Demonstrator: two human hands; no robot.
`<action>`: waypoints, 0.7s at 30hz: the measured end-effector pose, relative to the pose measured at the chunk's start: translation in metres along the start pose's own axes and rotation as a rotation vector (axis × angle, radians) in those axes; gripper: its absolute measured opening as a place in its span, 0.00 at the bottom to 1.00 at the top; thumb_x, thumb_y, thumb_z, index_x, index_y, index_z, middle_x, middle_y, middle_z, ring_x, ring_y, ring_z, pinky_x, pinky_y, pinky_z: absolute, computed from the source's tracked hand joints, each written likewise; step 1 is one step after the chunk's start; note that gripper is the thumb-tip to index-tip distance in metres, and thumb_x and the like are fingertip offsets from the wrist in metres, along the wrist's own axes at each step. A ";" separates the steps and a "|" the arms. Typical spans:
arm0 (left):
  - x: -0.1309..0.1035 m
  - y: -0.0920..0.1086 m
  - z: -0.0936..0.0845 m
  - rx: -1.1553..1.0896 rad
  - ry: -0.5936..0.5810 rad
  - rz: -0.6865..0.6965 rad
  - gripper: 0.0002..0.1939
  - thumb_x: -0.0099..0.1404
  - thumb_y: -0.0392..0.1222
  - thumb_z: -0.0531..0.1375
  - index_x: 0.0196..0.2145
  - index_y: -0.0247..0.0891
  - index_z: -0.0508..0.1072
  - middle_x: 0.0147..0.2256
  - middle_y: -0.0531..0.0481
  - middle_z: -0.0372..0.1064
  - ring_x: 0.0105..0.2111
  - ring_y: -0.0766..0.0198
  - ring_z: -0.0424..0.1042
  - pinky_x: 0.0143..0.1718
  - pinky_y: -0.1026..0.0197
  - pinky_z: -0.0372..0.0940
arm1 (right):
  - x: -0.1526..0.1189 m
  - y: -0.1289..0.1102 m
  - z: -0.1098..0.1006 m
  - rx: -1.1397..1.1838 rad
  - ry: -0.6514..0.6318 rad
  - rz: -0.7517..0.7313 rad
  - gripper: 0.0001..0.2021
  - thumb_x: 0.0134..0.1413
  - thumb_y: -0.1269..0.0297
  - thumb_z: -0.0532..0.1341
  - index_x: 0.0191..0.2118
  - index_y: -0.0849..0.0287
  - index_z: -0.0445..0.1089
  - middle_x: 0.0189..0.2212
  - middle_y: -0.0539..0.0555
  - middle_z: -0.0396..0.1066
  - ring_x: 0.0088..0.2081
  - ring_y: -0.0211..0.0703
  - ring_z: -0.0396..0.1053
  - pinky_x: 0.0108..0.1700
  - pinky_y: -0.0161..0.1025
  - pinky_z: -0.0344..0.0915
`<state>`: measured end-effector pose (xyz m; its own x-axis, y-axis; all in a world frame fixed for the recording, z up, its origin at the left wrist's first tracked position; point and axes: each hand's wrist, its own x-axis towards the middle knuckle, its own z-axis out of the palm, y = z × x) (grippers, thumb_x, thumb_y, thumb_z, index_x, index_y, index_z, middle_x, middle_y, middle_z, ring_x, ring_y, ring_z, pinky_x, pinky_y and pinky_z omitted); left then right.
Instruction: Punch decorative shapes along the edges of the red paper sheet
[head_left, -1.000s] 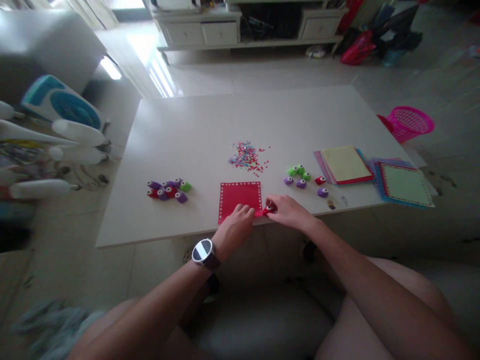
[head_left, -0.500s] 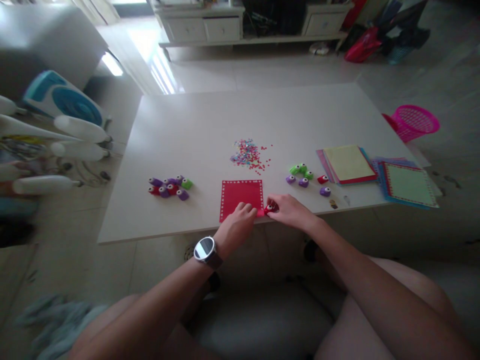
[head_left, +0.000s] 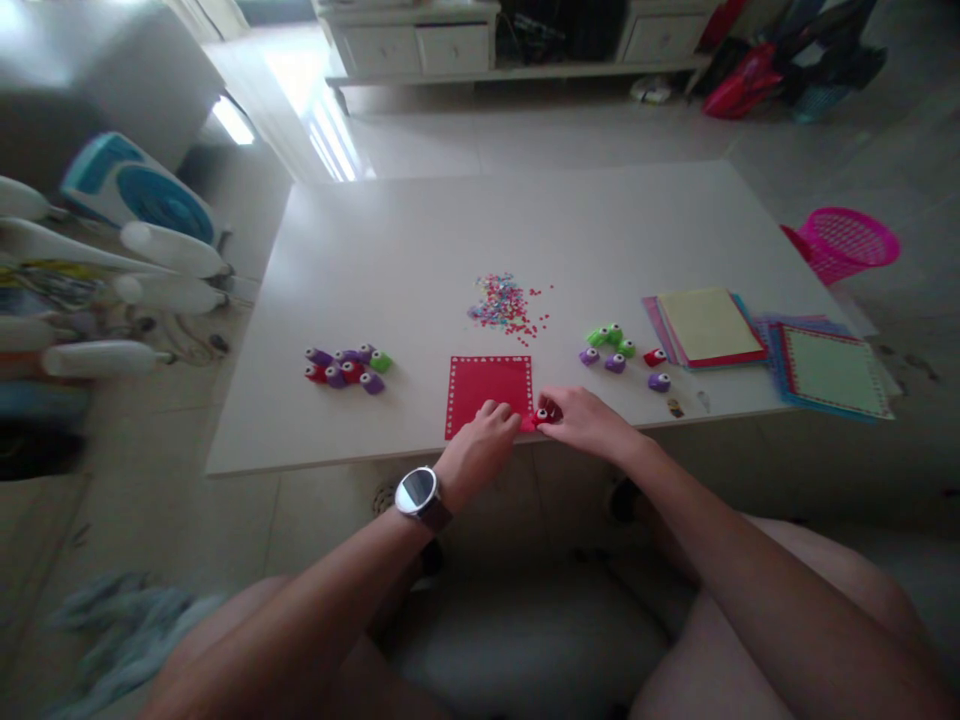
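A red square sheet of paper lies at the table's near edge, with small heart-shaped cutouts along its left, top and right borders. My left hand is over its lower right part, fingers curled together and holding the sheet; the thumb is mostly hidden. At the sheet's lower right corner, my right hand grips a small red craft punch with a white round button between thumb and fingers. The punch meets the paper's edge; a brighter red bit shows between the hands.
Confetti lies beyond the sheet. More punches in purple, red and green form a left cluster and a right group. Stacked coloured paper and a bordered pale green sheet are at the right. A pink basket stands beyond.
The whole view has shifted slightly, so everything appears a little further right and higher. Both hands keep their places on the paper and the punch.
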<state>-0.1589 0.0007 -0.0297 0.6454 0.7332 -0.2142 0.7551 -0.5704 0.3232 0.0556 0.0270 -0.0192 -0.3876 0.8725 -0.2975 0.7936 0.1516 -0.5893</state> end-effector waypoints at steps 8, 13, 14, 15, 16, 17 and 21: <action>-0.001 0.001 -0.002 -0.038 0.003 0.007 0.09 0.74 0.31 0.55 0.50 0.35 0.71 0.50 0.42 0.68 0.53 0.52 0.65 0.49 0.52 0.73 | 0.002 0.001 0.002 0.005 -0.003 -0.006 0.05 0.56 0.70 0.68 0.37 0.58 0.73 0.36 0.53 0.78 0.37 0.42 0.74 0.40 0.35 0.64; -0.002 -0.001 -0.009 -0.081 -0.028 0.027 0.10 0.73 0.30 0.55 0.49 0.35 0.71 0.50 0.43 0.69 0.54 0.53 0.65 0.52 0.52 0.73 | 0.004 0.003 0.000 0.150 -0.071 0.161 0.04 0.64 0.65 0.65 0.39 0.59 0.75 0.38 0.57 0.81 0.39 0.44 0.76 0.41 0.36 0.68; -0.002 -0.002 -0.010 -0.089 -0.027 0.034 0.10 0.72 0.30 0.55 0.49 0.36 0.71 0.50 0.43 0.69 0.53 0.53 0.65 0.53 0.52 0.72 | 0.005 0.003 0.000 0.175 -0.092 0.173 0.03 0.64 0.67 0.65 0.39 0.59 0.76 0.38 0.57 0.81 0.39 0.43 0.77 0.41 0.36 0.68; -0.003 -0.003 -0.010 -0.097 -0.024 0.040 0.10 0.72 0.30 0.56 0.49 0.36 0.71 0.50 0.43 0.69 0.53 0.53 0.65 0.53 0.52 0.72 | 0.005 0.004 0.000 0.193 -0.103 0.180 0.03 0.64 0.68 0.65 0.39 0.60 0.76 0.38 0.57 0.81 0.39 0.43 0.77 0.41 0.36 0.69; -0.003 -0.003 -0.010 -0.104 -0.019 0.044 0.10 0.71 0.30 0.56 0.49 0.36 0.71 0.51 0.43 0.69 0.53 0.53 0.65 0.53 0.52 0.72 | 0.005 0.004 0.000 0.206 -0.106 0.183 0.02 0.64 0.68 0.65 0.39 0.60 0.76 0.38 0.57 0.82 0.39 0.43 0.77 0.41 0.36 0.69; -0.003 -0.004 -0.009 -0.110 -0.014 0.048 0.11 0.71 0.30 0.56 0.49 0.37 0.70 0.51 0.42 0.69 0.54 0.53 0.65 0.53 0.52 0.72 | 0.006 0.005 0.000 0.214 -0.104 0.186 0.02 0.63 0.68 0.66 0.39 0.60 0.76 0.38 0.57 0.82 0.39 0.43 0.77 0.41 0.35 0.69; -0.004 -0.006 -0.009 -0.120 -0.016 0.066 0.11 0.71 0.30 0.56 0.49 0.37 0.71 0.51 0.43 0.69 0.54 0.53 0.65 0.54 0.52 0.71 | 0.006 0.005 -0.001 0.241 -0.125 0.212 0.01 0.61 0.69 0.67 0.39 0.60 0.77 0.36 0.56 0.82 0.39 0.43 0.77 0.40 0.34 0.70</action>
<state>-0.1671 0.0050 -0.0223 0.6956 0.6890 -0.2036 0.6927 -0.5679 0.4447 0.0575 0.0334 -0.0236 -0.2923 0.8072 -0.5128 0.7344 -0.1539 -0.6610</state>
